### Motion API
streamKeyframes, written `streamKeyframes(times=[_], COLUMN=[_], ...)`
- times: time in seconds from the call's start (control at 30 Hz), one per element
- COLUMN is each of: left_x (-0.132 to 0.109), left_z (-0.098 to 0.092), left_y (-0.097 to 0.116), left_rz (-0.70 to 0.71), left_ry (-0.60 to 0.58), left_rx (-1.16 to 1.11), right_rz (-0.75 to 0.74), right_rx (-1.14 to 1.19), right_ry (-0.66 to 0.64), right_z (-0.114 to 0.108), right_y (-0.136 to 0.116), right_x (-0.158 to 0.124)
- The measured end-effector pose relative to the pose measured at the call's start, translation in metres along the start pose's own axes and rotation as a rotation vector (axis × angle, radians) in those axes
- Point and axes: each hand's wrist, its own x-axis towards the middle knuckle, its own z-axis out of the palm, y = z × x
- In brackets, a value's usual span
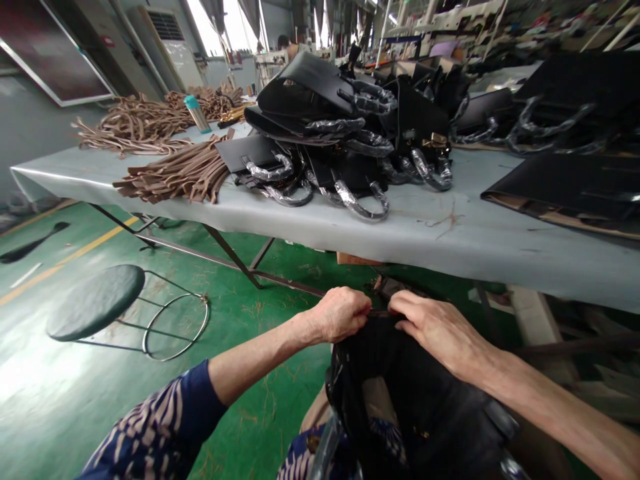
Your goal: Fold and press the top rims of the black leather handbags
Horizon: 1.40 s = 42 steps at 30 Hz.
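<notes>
A black handbag (425,373) rests over my lap, its upper edge held up between my two hands. My left hand (343,313) is closed in a fist on that edge, at the left. Close beside it on the right, my right hand (430,327) pinches the same edge between thumb and fingers. A short stretch of the bag's edge shows between the hands. Plastic-wrapped handle parts hang low on the bag, near the bottom of the view. What lies inside my fingers is hidden.
Black handbags with plastic-wrapped handles (360,200) are heaped on the grey-covered table (425,247). Brown strap bundles (175,177) and a teal-capped bottle (197,113) lie or stand to their left. A round stool (95,303) is tipped over on the green floor.
</notes>
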Motion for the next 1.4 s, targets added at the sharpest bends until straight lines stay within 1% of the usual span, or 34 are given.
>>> streamKeyframes(times=[0.07, 0.2, 0.33, 0.43, 0.5, 0.67, 0.87, 1.07, 1.17, 1.27, 1.33, 1.4], left_x=[0.000, 0.002, 0.003, 0.002, 0.002, 0.003, 0.006, 0.004, 0.004, 0.006, 0.008, 0.010], left_z=[0.000, -0.001, -0.003, -0.006, -0.008, -0.009, -0.008, -0.011, -0.011, -0.010, -0.010, -0.011], left_y=[0.000, 0.002, 0.003, 0.005, 0.007, 0.011, 0.011, 0.011, 0.011, 0.011, 0.012, 0.014], left_rz=[0.009, -0.006, -0.012, -0.014, -0.010, 0.005, 0.004, 0.026, 0.004, -0.034, -0.050, -0.023], left_ry=[-0.003, -0.032, -0.050, -0.054, -0.052, -0.057, -0.059, -0.069, -0.077, -0.083, -0.095, -0.090], left_rx=[0.001, 0.023, 0.054, 0.065, 0.074, 0.113, 0.129, 0.079, 0.068, 0.104, 0.129, 0.129], right_rz=[-0.006, -0.033, -0.066, -0.110, -0.104, -0.032, -0.041, -0.029, -0.049, -0.141, -0.173, -0.166], right_rx=[0.019, -0.065, -0.110, -0.060, -0.021, -0.013, -0.013, -0.011, 0.047, 0.114, 0.127, 0.129], right_ry=[-0.015, -0.018, 0.034, 0.102, 0.121, 0.056, 0.026, -0.003, 0.043, 0.132, 0.147, 0.139], right_z=[0.002, 0.007, 0.009, 0.011, 0.013, 0.017, 0.018, 0.020, 0.021, 0.023, 0.024, 0.025], right_y=[0.003, 0.006, 0.005, 0.005, 0.005, 0.008, 0.007, 0.010, 0.013, 0.014, 0.015, 0.016], right_x=[0.001, 0.002, 0.002, 0.001, 0.000, -0.004, -0.004, -0.005, -0.004, -0.003, -0.003, -0.002])
